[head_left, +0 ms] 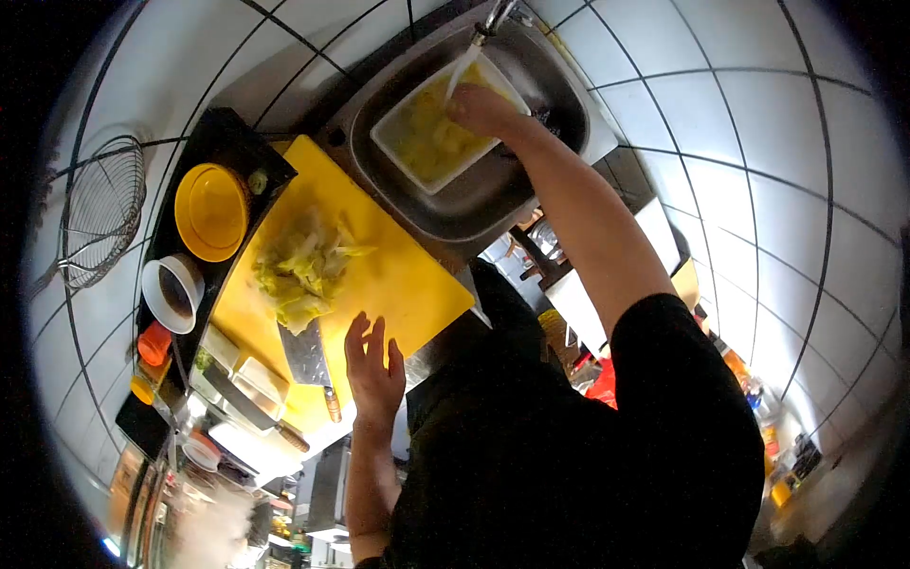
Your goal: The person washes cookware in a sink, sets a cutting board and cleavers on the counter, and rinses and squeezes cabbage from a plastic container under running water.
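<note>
My right hand [483,112] reaches into a white rectangular tub [386,133] that sits in the metal sink [455,223]. Yellowish leafy pieces [428,142] fill the tub, and a stream of water runs down beside the hand. Its fingertips are hidden, so its grip does not show. My left hand [376,370] hangs over the near edge of the yellow cutting board [398,275], fingers apart and holding nothing. Left of that hand, a cleaver [305,356] lies flat on the board. Cut pale-green leafy vegetable [303,266] is piled just beyond the blade.
A tap [483,30] runs above the sink. Along the board's left stand a yellow bowl [210,213], a white bowl [172,292] with dark contents and small containers [256,387]. A second knife [242,403] lies across them. A wire strainer [104,213] hangs on the tiled wall.
</note>
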`<state>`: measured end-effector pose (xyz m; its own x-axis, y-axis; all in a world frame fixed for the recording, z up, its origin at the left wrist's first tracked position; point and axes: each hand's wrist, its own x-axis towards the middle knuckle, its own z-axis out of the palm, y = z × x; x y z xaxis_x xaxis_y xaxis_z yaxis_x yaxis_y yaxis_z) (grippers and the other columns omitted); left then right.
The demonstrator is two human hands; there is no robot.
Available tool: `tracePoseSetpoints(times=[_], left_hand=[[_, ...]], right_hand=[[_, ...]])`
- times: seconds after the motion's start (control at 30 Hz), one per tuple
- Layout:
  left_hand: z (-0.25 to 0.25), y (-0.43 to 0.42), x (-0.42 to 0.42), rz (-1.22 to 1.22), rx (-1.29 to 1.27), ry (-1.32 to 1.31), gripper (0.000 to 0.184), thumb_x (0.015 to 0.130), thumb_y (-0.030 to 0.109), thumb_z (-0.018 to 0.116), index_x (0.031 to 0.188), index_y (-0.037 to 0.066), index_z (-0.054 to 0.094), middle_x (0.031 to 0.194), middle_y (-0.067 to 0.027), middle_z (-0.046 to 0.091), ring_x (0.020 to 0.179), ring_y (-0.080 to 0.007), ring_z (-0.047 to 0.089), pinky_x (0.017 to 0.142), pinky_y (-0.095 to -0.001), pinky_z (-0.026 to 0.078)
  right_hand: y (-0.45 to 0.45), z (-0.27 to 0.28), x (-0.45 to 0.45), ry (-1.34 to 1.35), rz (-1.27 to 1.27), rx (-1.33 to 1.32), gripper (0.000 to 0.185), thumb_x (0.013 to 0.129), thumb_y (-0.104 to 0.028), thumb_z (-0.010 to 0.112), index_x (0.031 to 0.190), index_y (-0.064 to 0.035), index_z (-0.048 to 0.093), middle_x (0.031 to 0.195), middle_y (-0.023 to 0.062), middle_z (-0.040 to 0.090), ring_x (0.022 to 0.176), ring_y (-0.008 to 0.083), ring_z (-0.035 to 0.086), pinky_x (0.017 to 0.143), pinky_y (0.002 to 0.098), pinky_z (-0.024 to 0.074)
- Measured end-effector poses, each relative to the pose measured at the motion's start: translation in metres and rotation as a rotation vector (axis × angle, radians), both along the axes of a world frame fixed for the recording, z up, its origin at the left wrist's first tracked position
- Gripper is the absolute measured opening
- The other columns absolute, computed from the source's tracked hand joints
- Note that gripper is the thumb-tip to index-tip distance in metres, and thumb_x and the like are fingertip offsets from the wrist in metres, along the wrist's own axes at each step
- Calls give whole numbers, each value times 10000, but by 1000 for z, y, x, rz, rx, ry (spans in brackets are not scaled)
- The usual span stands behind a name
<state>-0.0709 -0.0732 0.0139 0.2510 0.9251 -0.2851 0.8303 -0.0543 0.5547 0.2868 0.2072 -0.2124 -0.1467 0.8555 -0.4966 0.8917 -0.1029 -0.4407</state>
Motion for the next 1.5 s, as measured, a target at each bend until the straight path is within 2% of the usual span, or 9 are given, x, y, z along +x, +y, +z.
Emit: tracePoseSetpoints(times=[0.13,0.3,0.5,0.7,0.9,1.1,1.2,1.33,1.5], left_hand=[[-17,50,42,-85,114,-99,417,890,49,652,1298,-2,579,1331,-256,522,1197,-394,559,974,-446,513],[-89,133,108,234,-81,-363,536,905,98,621,1405,-6,458,1326,-283,531,1200,-428,551,1022,-460,473],[-148,211,155,577,-383,-313,497,932,165,579,1401,27,492,1366,-256,535,1217,-398,553,1039,-455,452],[-215,222,140,544,-558,-77,650,940,295,622,1484,33,384,1410,-221,524,1230,-385,564,987,-497,496],[-164,236,158,631,-606,-88,630,960,312,579,1476,13,378,1405,-238,525,1190,-394,590,973,-502,508],[-279,227,131,494,-167,6,475,991,304,576,1337,-15,514,1290,-226,607,1178,-357,600,966,-459,481],[-191,242,159,530,156,-81,539,1013,401,545,1324,-38,519,1276,-245,613,1209,-352,584,985,-456,479],[-167,262,174,1067,-516,-1018,626,1022,543,462,1217,-46,541,1041,-180,619,1043,-289,584,883,-436,500],[-155,275,188,1189,-645,-1003,609,1003,602,470,1000,-1,556,819,-84,472,788,-207,461,718,-397,449]], right_hand=[[-19,45,24,53,-203,217,341,982,-260,537,1215,-30,633,1214,179,659,1058,320,659,903,483,543],[14,68,71,1280,-1387,63,288,1013,-81,420,1071,117,620,975,235,692,902,321,690,691,335,582],[65,32,169,1835,-1263,-221,351,1022,-165,448,1212,122,520,1187,293,604,1035,392,642,759,423,607],[63,21,160,1932,-1272,-182,193,988,-120,534,1005,45,632,927,162,682,801,247,675,665,313,604],[34,95,92,1369,-1333,145,143,981,-92,546,947,17,633,799,112,651,737,228,661,652,310,593],[40,118,96,-236,-323,662,188,933,-138,644,1066,-8,666,921,154,678,773,353,658,792,405,582],[30,97,96,-79,-165,877,269,938,-206,636,1138,-28,674,1052,182,666,868,390,652,855,445,560],[17,76,85,-317,-76,727,284,964,-215,597,1165,-28,666,1199,202,614,1031,373,623,899,445,540],[17,73,79,-256,-85,588,257,964,-175,585,1149,-7,645,1209,217,580,1088,367,594,942,432,519]])
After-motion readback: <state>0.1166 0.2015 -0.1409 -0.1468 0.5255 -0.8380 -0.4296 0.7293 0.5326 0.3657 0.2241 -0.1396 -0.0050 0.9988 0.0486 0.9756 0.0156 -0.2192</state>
